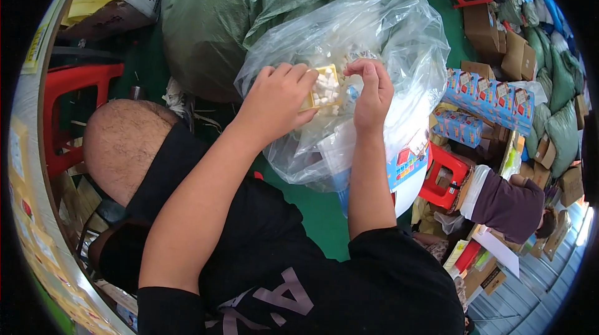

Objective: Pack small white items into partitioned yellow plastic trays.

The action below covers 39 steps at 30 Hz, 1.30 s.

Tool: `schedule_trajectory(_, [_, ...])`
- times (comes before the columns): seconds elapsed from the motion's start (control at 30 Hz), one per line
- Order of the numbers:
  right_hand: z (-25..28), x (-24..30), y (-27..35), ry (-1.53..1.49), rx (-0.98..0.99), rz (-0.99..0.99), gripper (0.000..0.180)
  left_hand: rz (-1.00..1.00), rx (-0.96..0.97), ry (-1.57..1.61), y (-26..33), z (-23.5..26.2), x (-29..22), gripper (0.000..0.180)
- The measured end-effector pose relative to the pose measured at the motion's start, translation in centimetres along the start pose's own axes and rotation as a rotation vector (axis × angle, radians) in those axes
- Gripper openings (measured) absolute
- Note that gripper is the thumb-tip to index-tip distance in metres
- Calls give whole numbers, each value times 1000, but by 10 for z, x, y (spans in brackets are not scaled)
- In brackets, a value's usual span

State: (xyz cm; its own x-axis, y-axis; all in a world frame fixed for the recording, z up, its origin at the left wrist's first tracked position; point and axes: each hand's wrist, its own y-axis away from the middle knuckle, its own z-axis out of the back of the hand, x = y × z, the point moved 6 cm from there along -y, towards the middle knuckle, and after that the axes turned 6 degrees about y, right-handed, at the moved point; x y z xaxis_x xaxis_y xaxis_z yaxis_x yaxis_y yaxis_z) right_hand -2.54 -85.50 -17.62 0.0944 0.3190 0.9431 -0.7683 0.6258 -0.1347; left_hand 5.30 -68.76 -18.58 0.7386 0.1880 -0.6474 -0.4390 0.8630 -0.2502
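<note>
My left hand (279,99) is closed round the near left side of a small yellow tray (310,103). Small white block-like pieces (326,87) lie heaped in it. To the right of the tray is my right hand (373,95), its fingers curled inward and its thumb bent over; whatever they hold, if anything, is hidden. Both hands are above a large clear plastic bag (405,35), which has pale pieces inside, blurred through the film. Printed blue-and-white card or boxes (399,169) lie under the bag's right side.
A large green woven sack (203,42) bulges behind the bag. Red plastic stools (78,95) stand at left and right. Blue printed boxes (490,95), cardboard cartons (483,29) and green sacks (564,135) crowd the right. A co-worker in a dark top (508,204) sits there.
</note>
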Motion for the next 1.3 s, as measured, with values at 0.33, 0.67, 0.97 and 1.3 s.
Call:
schedule_trajectory(0.33, [8, 7, 4, 53, 4, -71, 25, 90, 108, 49, 0, -4, -9, 63])
schedule_trajectory(0.67, [9, 11, 8, 98, 23, -120, 22, 76, 25, 70, 0, 6, -9, 68])
schedule_trajectory(0.97, [11, 11, 10, 143, 42, -129, 18, 21, -35, 28, 1, 12, -7, 63])
schedule_trajectory(1.3, [12, 48, 15, 515, 202, 34, 20, -9, -35, 51, 2, 27, -16, 60])
